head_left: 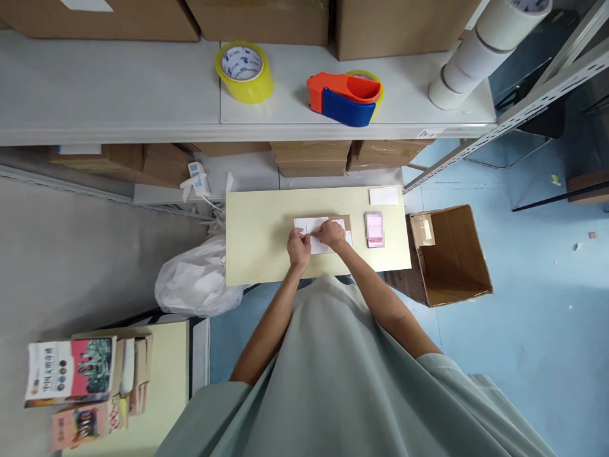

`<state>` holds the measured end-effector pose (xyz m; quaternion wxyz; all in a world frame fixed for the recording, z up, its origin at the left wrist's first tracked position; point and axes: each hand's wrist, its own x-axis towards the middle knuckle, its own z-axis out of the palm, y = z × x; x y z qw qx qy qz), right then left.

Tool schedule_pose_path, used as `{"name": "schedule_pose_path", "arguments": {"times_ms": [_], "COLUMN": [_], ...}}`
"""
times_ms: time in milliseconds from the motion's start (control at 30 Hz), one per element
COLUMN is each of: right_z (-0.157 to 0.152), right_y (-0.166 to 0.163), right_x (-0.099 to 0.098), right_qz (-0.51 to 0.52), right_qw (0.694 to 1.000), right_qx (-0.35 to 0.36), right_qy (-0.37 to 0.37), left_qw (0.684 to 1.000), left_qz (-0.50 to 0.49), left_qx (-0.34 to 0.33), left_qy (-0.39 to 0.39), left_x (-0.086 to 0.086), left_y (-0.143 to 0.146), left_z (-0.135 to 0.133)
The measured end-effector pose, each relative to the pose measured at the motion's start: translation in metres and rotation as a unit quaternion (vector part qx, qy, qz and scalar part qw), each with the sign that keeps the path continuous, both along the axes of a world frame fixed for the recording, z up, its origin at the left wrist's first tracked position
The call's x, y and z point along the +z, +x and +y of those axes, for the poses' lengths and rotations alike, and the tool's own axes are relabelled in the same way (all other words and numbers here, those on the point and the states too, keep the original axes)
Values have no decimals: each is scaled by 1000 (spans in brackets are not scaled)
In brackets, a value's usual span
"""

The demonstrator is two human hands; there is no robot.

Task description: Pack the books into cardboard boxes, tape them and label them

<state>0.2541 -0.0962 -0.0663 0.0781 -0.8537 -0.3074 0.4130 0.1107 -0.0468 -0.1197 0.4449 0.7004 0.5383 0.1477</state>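
Curled over white paper (318, 247) with left grip (299, 246) and right grip (328, 233), too small to tell whether pinching or pressing. Partly covered, lying on the tabletop (259, 235), edged by a brown piece (347, 222). Reaching forward with forearms (383, 293) angled inward.

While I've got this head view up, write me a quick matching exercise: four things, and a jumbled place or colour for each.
Things
1. White paper
2. Tape dispenser
3. Open cardboard box
4. Plastic bag

Places or colours
A. To the right of the table
B. Orange and blue
C. On the table, at the left hand and right hand
D. Beside the table's left edge

Right pairs: 1-C, 2-B, 3-A, 4-D
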Motion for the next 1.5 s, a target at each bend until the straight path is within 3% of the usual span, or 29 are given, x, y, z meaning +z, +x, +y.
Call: {"name": "schedule_pose_path", "arguments": {"times_ms": [133,333,533,700,867,1067,1167,1367,1500], "right_z": [4,22,31,7,-47,-103,-100,-64,-69], "right_y": [6,9,13,14,21,38,48,69,67], "right_x": [0,-2,-6,-4,-5,-10,-13,-17,-17], "right_qz": [20,58,69,74,56,49,42,14,-8], "right_qw": [1000,997,997,997,998,998,998,994,991], "right_qx": [19,-45,-23,-8,6,-30,-37,-96,-110], "right_qy": [-6,-31,-20,11,21,8,18,44,75], "left_qw": [999,994,989,988,984,973,974,976,974], "left_qz": [16,30,31,35,67,87,98,116,110], "left_qx": [0,-9,25,53,84,97,93,97,130], "left_qy": [-38,-102,-142,-142,-144,-190,-182,-158,-147], "left_x": [1,7,12,17,24,26,23,17,13], "left_y": [-10,-24,-20,-21,-18,-15,-15,-14,-18], "left_z": [5,14,19,16,16,28,31,27,23]}}
